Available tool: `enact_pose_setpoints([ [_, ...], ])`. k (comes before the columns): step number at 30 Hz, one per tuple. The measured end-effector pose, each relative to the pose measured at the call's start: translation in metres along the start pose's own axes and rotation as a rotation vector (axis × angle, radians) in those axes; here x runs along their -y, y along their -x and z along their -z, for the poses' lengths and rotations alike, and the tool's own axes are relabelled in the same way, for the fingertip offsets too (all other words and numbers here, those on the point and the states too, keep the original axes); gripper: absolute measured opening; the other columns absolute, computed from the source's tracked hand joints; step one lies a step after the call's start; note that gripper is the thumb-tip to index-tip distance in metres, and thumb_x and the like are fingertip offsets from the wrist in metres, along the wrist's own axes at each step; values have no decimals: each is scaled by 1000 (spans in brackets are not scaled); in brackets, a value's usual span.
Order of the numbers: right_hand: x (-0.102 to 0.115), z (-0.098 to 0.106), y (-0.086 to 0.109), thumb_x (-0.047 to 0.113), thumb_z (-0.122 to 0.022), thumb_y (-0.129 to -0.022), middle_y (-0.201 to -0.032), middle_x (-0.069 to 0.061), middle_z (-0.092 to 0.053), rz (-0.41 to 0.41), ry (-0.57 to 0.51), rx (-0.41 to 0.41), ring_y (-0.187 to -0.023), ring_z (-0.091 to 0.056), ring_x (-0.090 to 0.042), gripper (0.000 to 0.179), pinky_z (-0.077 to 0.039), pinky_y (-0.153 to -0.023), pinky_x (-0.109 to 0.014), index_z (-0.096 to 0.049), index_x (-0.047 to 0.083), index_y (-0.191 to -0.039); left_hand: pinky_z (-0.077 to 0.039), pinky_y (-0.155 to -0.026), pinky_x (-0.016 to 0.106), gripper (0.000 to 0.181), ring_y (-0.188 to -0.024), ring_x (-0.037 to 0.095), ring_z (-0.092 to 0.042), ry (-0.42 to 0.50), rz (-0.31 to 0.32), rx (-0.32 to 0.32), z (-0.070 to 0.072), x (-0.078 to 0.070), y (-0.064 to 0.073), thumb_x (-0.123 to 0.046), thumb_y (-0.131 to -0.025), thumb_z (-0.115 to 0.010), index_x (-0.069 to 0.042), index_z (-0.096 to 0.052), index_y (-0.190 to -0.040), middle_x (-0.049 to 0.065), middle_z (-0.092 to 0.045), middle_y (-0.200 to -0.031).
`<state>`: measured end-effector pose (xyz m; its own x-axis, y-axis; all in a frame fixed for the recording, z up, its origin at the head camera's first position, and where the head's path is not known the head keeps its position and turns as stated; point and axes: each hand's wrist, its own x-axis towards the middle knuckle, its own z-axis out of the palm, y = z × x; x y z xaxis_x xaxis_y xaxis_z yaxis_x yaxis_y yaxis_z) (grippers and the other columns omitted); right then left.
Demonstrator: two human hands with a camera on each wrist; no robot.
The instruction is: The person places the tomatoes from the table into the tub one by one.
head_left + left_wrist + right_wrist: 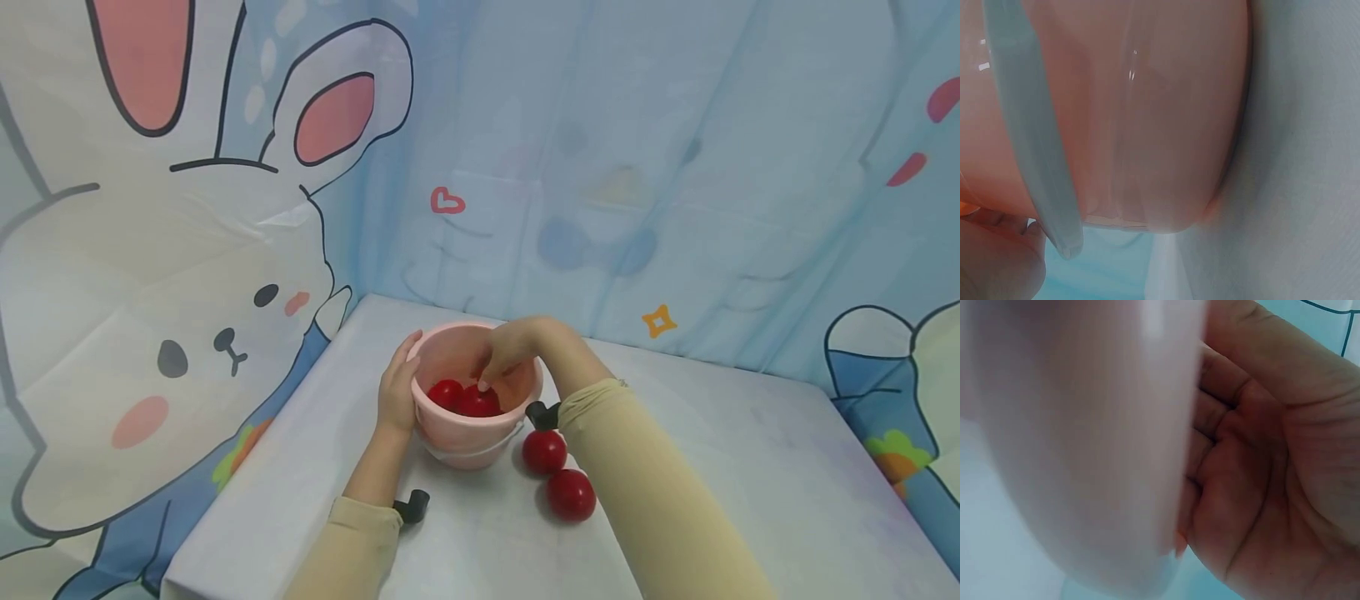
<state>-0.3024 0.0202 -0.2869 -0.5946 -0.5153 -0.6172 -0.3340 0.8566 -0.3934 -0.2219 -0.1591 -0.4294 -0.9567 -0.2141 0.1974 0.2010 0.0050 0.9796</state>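
Tan cloth of the right sleeve (667, 508) is big and close at the bottom edge, and the left sleeve (348, 546) is cut off there too. Each wrist has a small black part (412, 506) poking out. Between the arms stands a pink bucket (461, 429), upright on the white worktop (750, 458). Its pale handle (1035, 131) hangs down around the outside. The left hand (396, 392) is clamped on the left side of the bucket, up by the rim. In the left wrist view just a bit of that hand shows in the corner, because the bucket fills so much of the view.

The right hand (517, 343) reaches down over the rim into the bucket. Its thumb is by a red ball (478, 403), but most of the fingertips are hidden (the bucket wall covers them in the right wrist view, and it is all blurry), so I cannot tell if they are pinching the ball or apart. One more red ball (444, 392) sits beside it, partly hidden by the rim. Anything under those two is hidden.

Outside, a third ball (545, 452) is close to the bucket, and a fourth ball (572, 496) is next to it, by the right sleeve. Behind is a blue curtain (495, 100) with a bunny (225, 250), its ear tops cut off
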Motion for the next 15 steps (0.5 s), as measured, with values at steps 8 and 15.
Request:
enact_pose_setpoints([
  [8,-1,-1,-1,23,-78,-82,-116,-1,-66,13,-26,-28,-117,-55,-23,43,-52,-101,-43,-67,17,-124,-38,-114,52,44,-143,12,-38,0,0,-1,0,-2,-1,-40,-101,-39,-41,-43,-145,-16,-45,-151],
  [15,-2,-3,0,23,-77,-84,-117,0,-66,27,-3,-61,-119,-54,-23,43,-53,-100,-44,-66,18,-124,-38,-114,52,43,-143,12,-38,5,-13,8,0,-1,0,-44,-100,-39,-44,-43,-143,-18,-45,-150],
])
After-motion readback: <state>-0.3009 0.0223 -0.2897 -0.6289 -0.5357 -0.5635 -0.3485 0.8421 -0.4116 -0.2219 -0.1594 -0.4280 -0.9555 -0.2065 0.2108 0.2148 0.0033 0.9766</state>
